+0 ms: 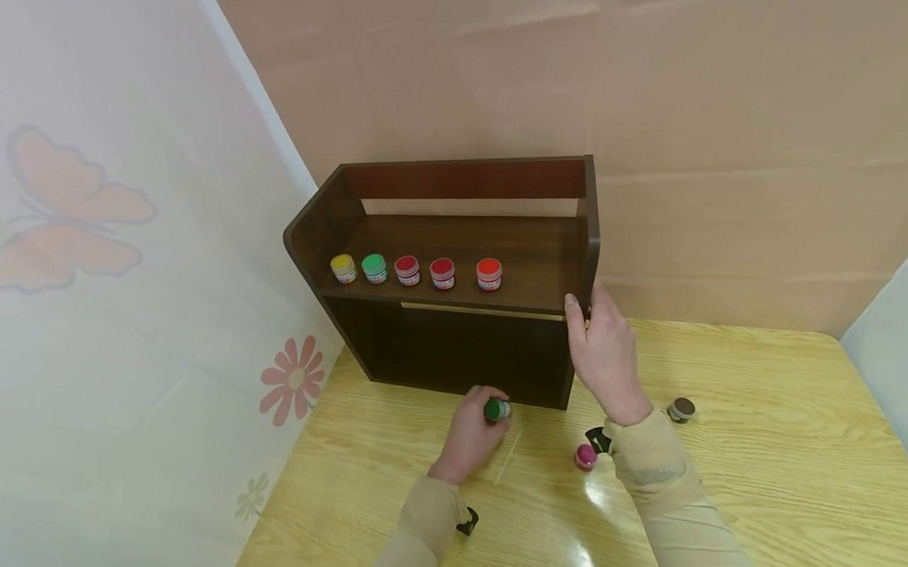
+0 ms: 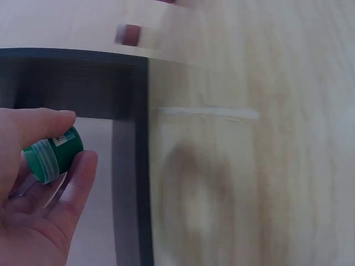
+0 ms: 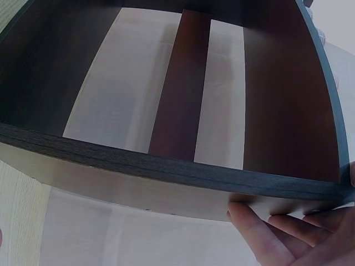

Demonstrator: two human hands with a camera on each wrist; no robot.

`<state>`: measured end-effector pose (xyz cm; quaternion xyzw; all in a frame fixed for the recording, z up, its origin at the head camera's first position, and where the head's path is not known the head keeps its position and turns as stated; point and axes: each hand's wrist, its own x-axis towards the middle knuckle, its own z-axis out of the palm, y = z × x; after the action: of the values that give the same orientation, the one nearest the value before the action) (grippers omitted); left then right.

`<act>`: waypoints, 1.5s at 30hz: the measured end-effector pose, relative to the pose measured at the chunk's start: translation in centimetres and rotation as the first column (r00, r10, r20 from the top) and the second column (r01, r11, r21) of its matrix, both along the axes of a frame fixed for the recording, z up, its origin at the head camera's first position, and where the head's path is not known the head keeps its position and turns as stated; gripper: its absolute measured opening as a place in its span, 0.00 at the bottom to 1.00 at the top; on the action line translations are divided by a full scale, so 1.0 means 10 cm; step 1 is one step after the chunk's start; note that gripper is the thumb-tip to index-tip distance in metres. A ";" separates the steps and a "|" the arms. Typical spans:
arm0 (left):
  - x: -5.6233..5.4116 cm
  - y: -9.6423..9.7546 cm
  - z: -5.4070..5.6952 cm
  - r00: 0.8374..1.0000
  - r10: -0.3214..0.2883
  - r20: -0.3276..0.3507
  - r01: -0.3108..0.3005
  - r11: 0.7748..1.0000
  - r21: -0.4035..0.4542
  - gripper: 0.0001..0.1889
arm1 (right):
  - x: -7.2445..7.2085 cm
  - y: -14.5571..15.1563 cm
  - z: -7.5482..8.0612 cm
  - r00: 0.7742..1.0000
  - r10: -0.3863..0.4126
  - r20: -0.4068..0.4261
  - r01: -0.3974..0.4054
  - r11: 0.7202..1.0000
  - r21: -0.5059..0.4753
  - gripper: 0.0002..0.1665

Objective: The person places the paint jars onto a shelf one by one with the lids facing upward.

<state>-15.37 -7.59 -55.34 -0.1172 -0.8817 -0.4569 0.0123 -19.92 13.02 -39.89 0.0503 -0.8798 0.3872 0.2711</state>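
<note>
My left hand (image 1: 473,433) pinches a dark green paint jar (image 1: 498,409) between thumb and fingers, low in front of the shelf unit's lower compartment. In the left wrist view the jar (image 2: 54,155) is tipped on its side in the fingertips. My right hand (image 1: 608,351) grips the right side panel of the dark brown shelf unit (image 1: 453,304); its thumb is at the front edge and its fingers (image 3: 258,230) lie against the outer face. Along the front of the upper shelf stand yellow (image 1: 343,268), light green (image 1: 374,268), two dark red (image 1: 407,270) and orange-red (image 1: 488,274) jars.
A magenta jar (image 1: 586,457) is on the wooden table (image 1: 786,462) by the right wrist strap. Farther right lies a dark brown-lidded jar (image 1: 681,410). Brown paper (image 1: 766,161) covers the wall behind, and a white sheet with butterfly and flower prints (image 1: 145,323) hangs at left.
</note>
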 end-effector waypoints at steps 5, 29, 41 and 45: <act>0.00 0.00 0.13 1.000 -0.001 -0.008 0.002 0.998 0.064 0.16 | 0.00 0.00 0.00 1.000 0.000 -0.001 0.000 1.000 0.002 0.27; -0.11 -0.32 0.28 0.970 0.231 -0.072 -0.210 0.952 0.221 0.17 | 0.00 -0.01 0.01 1.000 -0.010 0.002 0.010 1.000 0.008 0.26; -0.20 -0.71 0.30 0.900 0.403 -0.166 -0.358 0.901 0.246 0.14 | 0.00 0.00 0.00 1.000 0.002 0.018 -0.002 1.000 0.008 0.28; -0.22 -0.82 0.32 0.885 0.427 -0.187 -0.387 0.897 0.215 0.10 | 0.01 0.00 0.00 1.000 0.003 0.021 -0.003 1.000 0.004 0.28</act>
<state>-17.54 -15.76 -52.19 0.0205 -0.8366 -0.5013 0.2200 -19.86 13.03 -39.87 0.0480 -0.8833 0.3863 0.2613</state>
